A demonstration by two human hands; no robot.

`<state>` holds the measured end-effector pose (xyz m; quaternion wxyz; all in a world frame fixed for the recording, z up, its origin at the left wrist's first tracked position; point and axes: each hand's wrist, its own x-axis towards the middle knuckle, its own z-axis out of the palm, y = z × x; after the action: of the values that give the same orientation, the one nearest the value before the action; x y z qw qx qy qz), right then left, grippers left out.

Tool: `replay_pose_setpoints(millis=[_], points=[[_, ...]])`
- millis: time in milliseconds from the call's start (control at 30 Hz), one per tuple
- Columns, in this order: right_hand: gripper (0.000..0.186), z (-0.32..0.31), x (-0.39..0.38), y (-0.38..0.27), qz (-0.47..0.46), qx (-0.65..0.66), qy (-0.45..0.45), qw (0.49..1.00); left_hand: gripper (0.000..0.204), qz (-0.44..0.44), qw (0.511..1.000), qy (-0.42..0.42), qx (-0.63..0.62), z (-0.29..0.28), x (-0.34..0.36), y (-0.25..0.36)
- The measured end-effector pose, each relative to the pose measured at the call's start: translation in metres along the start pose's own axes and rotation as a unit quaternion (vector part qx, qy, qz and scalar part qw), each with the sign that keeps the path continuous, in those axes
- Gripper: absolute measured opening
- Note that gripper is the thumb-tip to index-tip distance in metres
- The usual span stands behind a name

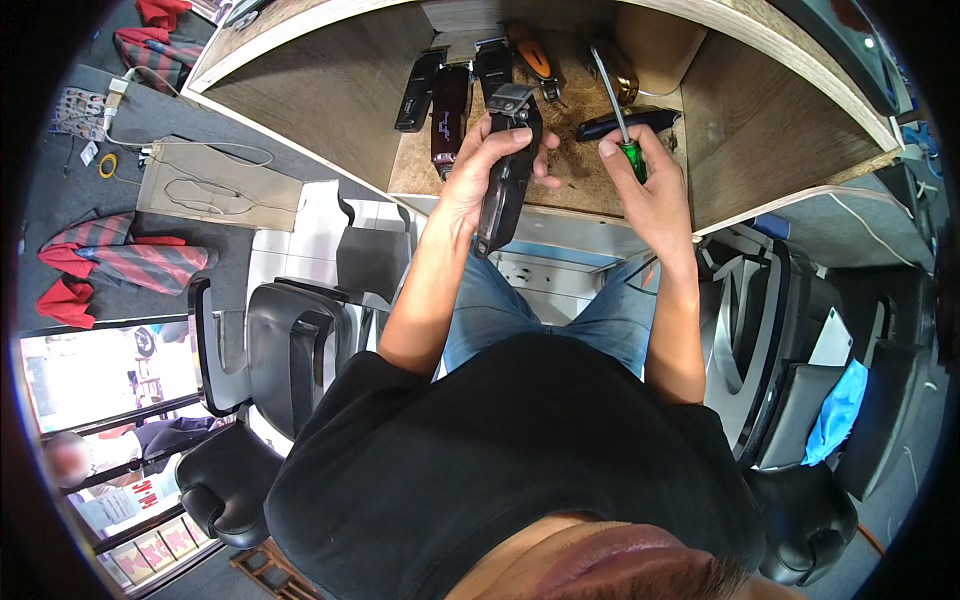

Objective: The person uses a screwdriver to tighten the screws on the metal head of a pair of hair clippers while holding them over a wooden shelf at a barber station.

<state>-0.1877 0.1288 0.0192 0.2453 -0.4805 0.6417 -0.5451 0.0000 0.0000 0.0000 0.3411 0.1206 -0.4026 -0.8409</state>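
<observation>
My left hand (478, 170) grips a black hair clipper (504, 180), its blade end upward. My right hand (650, 195) holds a screwdriver (631, 152) by its green handle, with the metal shaft pointing up and a little left. Behind them on the worn shelf (610, 186) lie a black clipper (418, 92), a maroon clipper (450, 120), another black clipper (492, 62) and an orange trimmer (535, 58). A gold tool (624, 80) and a dark elongated tool (596, 129) lie near my right hand.
Wooden partitions (750, 130) enclose the shelf. Black salon chairs stand left (290, 360) and right (755, 380), with a blue cloth (836, 410) on the right. Plaid clothes (130, 262) and cables (205, 195) lie at left, near a window where a person (160, 436) shows.
</observation>
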Motion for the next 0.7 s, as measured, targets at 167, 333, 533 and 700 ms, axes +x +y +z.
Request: replay_pose_setpoints(millis=[167,333,533,700], points=[[0.02,-0.001,-0.003,0.001,-0.021,-0.022,0.01,0.999,0.035,-0.01,0.997,0.028,0.067,0.008,-0.001,-0.001],[0.022,0.008,-0.002,0.005,-0.056,-0.026,0.032,0.998,0.04,-0.026,1.0,0.017,-0.002,0.004,-0.005,0.004],[0.023,0.003,-0.003,-0.001,-0.046,-0.043,0.037,0.997,0.046,-0.015,1.0,-0.008,0.021,0.001,-0.001,-0.003],[0.023,0.004,-0.003,0.0,-0.033,-0.054,0.024,0.998,0.049,-0.01,1.0,0.0,0.016,0.0,-0.002,-0.002]])
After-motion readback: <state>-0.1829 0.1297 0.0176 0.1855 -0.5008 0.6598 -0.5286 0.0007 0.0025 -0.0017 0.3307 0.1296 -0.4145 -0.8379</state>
